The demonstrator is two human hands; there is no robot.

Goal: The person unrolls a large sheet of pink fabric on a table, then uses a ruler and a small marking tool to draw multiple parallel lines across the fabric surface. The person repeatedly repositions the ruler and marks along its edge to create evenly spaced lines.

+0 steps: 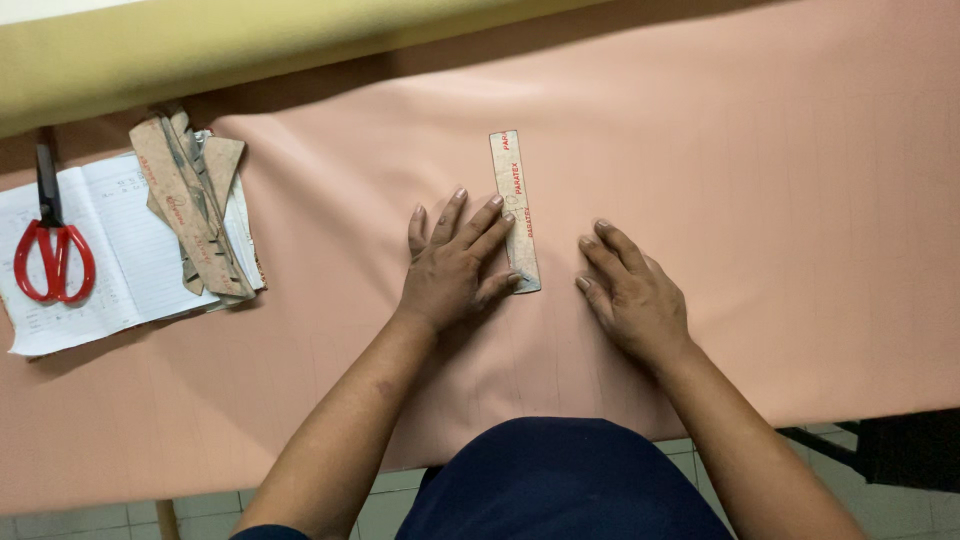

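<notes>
1. A narrow cardboard strip (515, 211) lies flat on pink cloth (760, 200) that covers the table. The strip is grey-brown and worn, with red print along its length, and it runs from 12 o'clock down toward 6 o'clock with a slight lean.
2. The left hand (453, 264) lies palm down on the cloth, fingers spread apart. Its index and middle fingertips (497, 203) press on the strip's left edge near its middle, and its thumb touches the strip's lower end.
3. The right hand (632, 291) lies flat on the cloth at 3 o'clock from the strip, close to it but not touching. Its fingers are loosely spread and grip nothing.
4. The strip sits between the two hands, its upper half sticking out past the left fingertips toward 12 o'clock.
5. The cloth lies smooth and bare out toward 3 o'clock and 12 o'clock from the hands, giving wide room there. Its near edge hangs over the table at 6 o'clock, beside the person's dark blue clothing.
6. At 9 o'clock, well apart from the hands, an open notebook (110, 260) bears red-handled scissors (52, 245) and a pile of cardboard pieces (190, 205).
7. A yellow-green roll (250, 40) runs along the far side at 12 o'clock.
</notes>
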